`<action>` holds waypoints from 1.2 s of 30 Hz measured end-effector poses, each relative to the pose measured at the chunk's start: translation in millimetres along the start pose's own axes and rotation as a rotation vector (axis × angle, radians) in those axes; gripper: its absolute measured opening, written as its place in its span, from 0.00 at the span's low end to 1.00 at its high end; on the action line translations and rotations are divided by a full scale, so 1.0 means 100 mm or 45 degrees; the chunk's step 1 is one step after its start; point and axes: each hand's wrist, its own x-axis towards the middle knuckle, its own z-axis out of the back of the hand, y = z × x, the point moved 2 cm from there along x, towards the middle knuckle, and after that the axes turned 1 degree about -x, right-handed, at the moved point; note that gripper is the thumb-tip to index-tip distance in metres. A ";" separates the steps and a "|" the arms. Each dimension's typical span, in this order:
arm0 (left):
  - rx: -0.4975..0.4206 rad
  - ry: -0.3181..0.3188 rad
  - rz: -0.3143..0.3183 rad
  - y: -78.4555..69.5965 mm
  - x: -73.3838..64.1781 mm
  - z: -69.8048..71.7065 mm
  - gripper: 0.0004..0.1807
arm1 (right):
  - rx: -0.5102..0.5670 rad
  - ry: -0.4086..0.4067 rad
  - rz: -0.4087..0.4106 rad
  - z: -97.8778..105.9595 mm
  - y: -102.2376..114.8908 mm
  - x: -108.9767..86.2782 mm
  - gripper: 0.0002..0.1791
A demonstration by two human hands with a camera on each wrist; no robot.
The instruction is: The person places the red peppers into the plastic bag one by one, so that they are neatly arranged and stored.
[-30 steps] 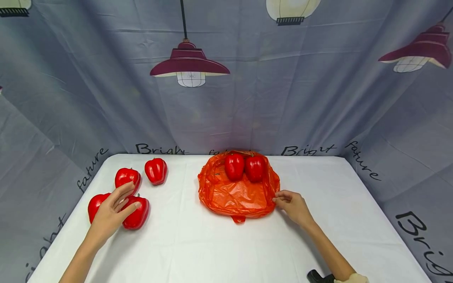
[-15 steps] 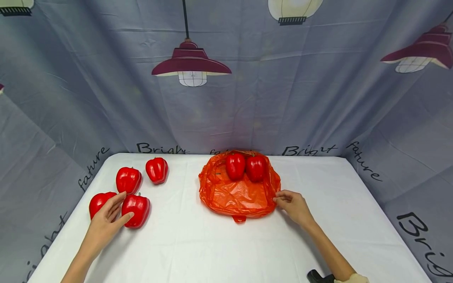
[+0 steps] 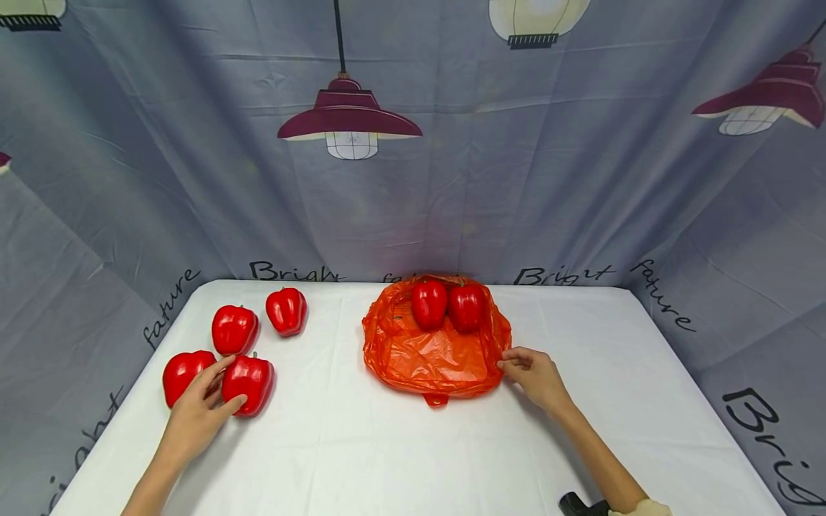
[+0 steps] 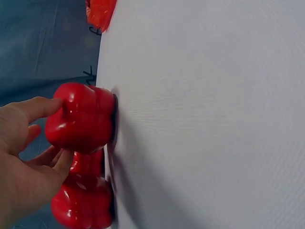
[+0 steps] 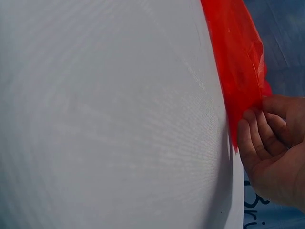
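Note:
On the left of the table my left hand [image 3: 196, 416] has its thumb and fingers on opposite sides of a red bell pepper [image 3: 254, 383], which stands on the cloth. The left wrist view shows the thumb against this bell pepper [image 4: 81, 119] and the fingertips at its other side. Three more bell peppers are close by: one left [image 3: 183, 374], one behind [image 3: 234, 330] and one farther back [image 3: 287, 312]. My right hand [image 3: 537, 376] pinches the right rim of an orange-red plastic bag [image 3: 432, 365]. Two bell peppers [image 3: 466, 308] lie inside the bag's back part.
A white cloth covers the table [image 3: 361, 451]. Behind and beside it hangs a grey-blue curtain [image 3: 452, 179] printed with lamps and lettering. A black device [image 3: 584, 504] sits at my right forearm near the front edge.
My left hand has come down from above the peppers and closed in around the front right one. The right hand keeps its place on the bag's rim.

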 end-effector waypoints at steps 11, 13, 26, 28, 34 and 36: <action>0.065 0.044 0.075 -0.02 0.04 -0.05 0.44 | -0.017 -0.003 0.007 0.00 -0.03 0.00 0.11; 0.064 0.048 0.079 -0.02 0.05 -0.06 0.44 | -0.020 -0.005 0.011 0.00 -0.03 0.00 0.11; -0.008 0.082 0.035 -0.02 0.07 -0.10 0.43 | -0.019 0.013 0.026 0.01 -0.03 0.01 0.12; -0.030 0.088 0.014 -0.03 0.08 -0.10 0.43 | -0.019 0.012 0.026 0.01 -0.03 0.01 0.11; -0.037 0.134 0.057 -0.05 0.10 -0.10 0.44 | -0.020 0.009 0.032 0.01 -0.02 0.00 0.11; -0.029 0.145 0.069 -0.05 0.10 -0.10 0.45 | -0.025 0.008 0.026 0.01 -0.02 0.00 0.10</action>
